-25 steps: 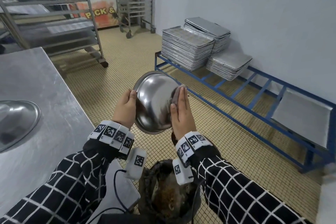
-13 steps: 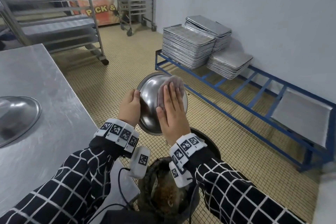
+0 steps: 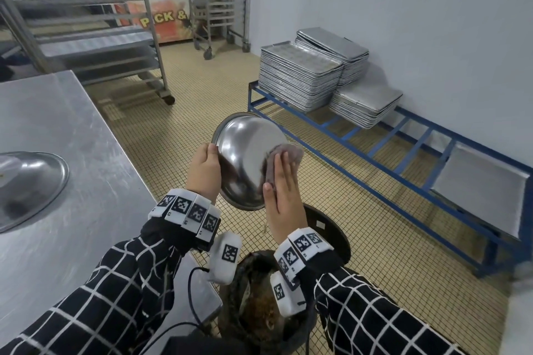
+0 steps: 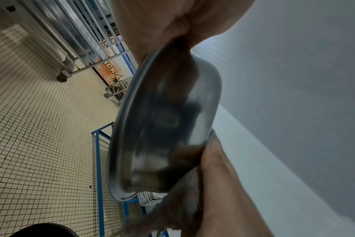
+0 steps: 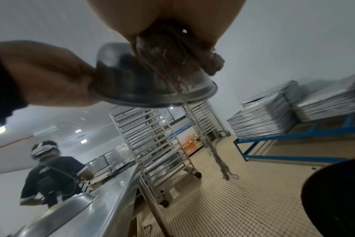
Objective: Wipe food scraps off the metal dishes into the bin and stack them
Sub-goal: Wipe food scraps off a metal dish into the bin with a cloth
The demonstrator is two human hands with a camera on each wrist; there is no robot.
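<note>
At frame centre, a round, shiny steel dish (image 3: 248, 158) is gripped at its rim by the left hand (image 3: 203, 173), tilted above the dark bin (image 3: 268, 311). A frayed greyish-pink cloth (image 3: 284, 158) is pressed flat against its domed underside by the right hand (image 3: 284, 199), fingers straight together. Since half a second ago, cloth and hand have been slid from the middle towards the dish's right edge.

Black long sleeves (image 3: 95, 297) with thin white grid lines, white wristbands (image 3: 187, 209) printed with black square markers, white camera pods (image 3: 225, 257), thin black cable (image 3: 191, 300)
</note>
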